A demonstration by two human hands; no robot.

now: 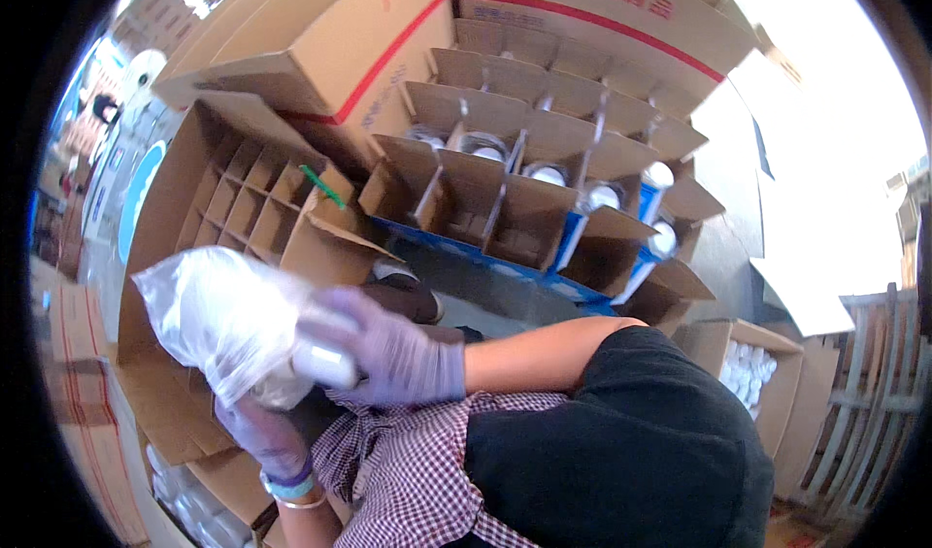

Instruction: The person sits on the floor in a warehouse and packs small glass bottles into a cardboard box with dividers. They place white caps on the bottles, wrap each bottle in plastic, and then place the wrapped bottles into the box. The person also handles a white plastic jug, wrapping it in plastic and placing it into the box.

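Note:
Both my hands wear thin, pale purple gloves. My right hand [393, 349] is closed around a smooth white cylinder [323, 365], its fingers blurred by motion. Pressed up beside the cylinder is a clear, crumpled plastic bag [218, 305]; what it contains is hard to make out. Below the bag, my left hand [267, 439] grips its gathered lower part, with some fingers hidden behind the plastic. Under the bag stands an open cardboard box [160, 364] with a grid of cardboard dividers [254, 203]. A green strip [322, 187] lies across the dividers.
Ahead is a large divided carton [466, 242] with several white-capped containers [549, 174] in its cells. Tall cardboard boxes [359, 43] rise behind it. At right stand a box of small white items [746, 378] and a slatted wooden pallet [864, 402]. White bottles [199, 509] sit at lower left.

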